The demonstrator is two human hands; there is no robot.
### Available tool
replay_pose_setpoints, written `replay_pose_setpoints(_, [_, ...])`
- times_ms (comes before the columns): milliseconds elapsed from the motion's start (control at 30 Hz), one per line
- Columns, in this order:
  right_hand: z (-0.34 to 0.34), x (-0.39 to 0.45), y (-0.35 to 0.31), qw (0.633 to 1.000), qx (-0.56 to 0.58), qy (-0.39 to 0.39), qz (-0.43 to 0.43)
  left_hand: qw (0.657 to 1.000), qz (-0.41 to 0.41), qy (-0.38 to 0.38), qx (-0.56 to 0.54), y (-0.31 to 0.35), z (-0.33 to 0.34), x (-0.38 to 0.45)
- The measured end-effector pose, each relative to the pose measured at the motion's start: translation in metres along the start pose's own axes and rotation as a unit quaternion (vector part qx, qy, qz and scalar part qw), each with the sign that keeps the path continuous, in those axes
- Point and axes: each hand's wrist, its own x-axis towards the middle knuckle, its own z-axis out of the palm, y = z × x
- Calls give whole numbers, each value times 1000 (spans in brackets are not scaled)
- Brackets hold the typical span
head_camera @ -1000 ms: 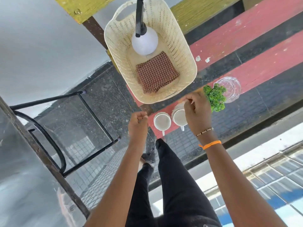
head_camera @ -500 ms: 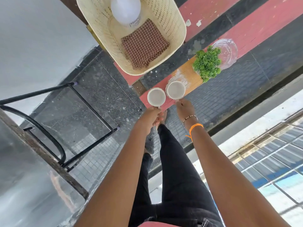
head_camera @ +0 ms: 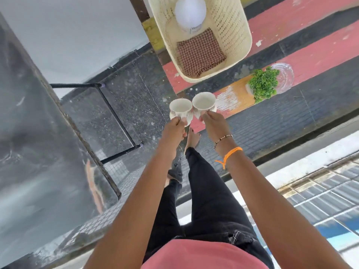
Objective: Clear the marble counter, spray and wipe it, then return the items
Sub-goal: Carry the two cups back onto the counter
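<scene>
**Cups lifted off the bench, one in each hand**

Cups side by side, rims almost touching, held in the air just in front of the bench end. Left cup pinched at its near side by the left hand; right cup gripped the same way by the right hand. Each cup sits just beyond its fingertips, mouth tilted toward the camera. Farther along the red bench: cream basket holding a white spray bottle and checked cloth. Small green plant stands beside a glass dish.
</scene>
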Motion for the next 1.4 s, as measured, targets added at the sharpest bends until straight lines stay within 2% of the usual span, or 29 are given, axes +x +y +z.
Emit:
replay_pose_setpoints(133, [37,-55,-38,996,14,-44,-80,995,56,69,-42,-11,-59,-53])
replay_pose_setpoints(233, [54,-88,-57,987,14,-57,-150,985,103,93,-99,-20,-89,-93])
replay_pose_setpoints(367, [97,-152,-81,959,-21,-92,-269,957,163,138,-196,-47,-149,-152])
replay_pose_setpoints(467, [134,-194,-89,939,-7,-139,-313,930,200,174,-253,-75,-186,-188])
replay_pose_setpoints(567, [177,-231,-86,925,-5,-176,-337,900,218,220,-306,-110,-218,-220])
replay_pose_setpoints(800, [293,-311,-62,897,-14,-266,-354,840,238,348,-342,-206,-292,-281])
replay_pose_setpoints(1033, [389,-364,-55,852,-76,-353,-379,784,237,419,-391,-274,-353,-312])
replay_pose_setpoints(1200, [457,-375,-62,837,-107,-378,-380,770,214,447,-402,-302,-404,-313])
replay_pose_setpoints(1400, [552,-376,-96,846,-123,-372,-362,775,187,457,-396,-318,-489,-301])
